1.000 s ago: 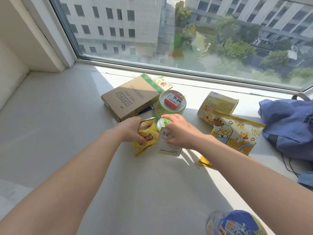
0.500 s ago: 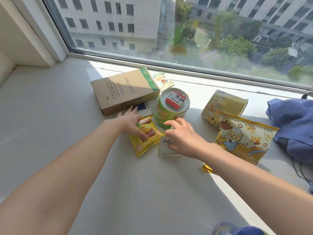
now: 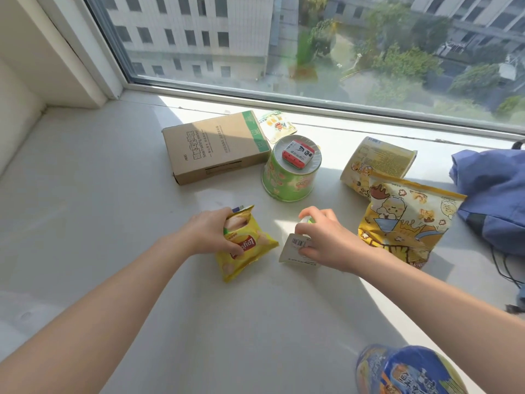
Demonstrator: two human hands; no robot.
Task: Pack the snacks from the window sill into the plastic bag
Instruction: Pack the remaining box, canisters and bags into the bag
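Closest to the camera, at the bottom right edge, sits a round blue printed snack tub (image 3: 409, 371), partly cut off. Just beyond, two bare forearms reach over the white window sill (image 3: 99, 223). The left hand (image 3: 208, 234) has fingers and thumb closed around the top of a yellow foil crisp packet (image 3: 260, 243), apparently to lift it. Beside it, the right hand (image 3: 326, 237) pinches a small white pouch with a barcode and green cap (image 3: 288, 253), so both can likely be gathered together. To the right lies a yellow cartoon popcorn bag (image 3: 406, 220). Farther back are an upturned green paper cup (image 3: 287, 180) with a little red and white packet (image 3: 298, 155) on top, a pale yellow cup on its side (image 3: 375, 160) and a brown cardboard box (image 3: 216, 146). No plastic bag is visible
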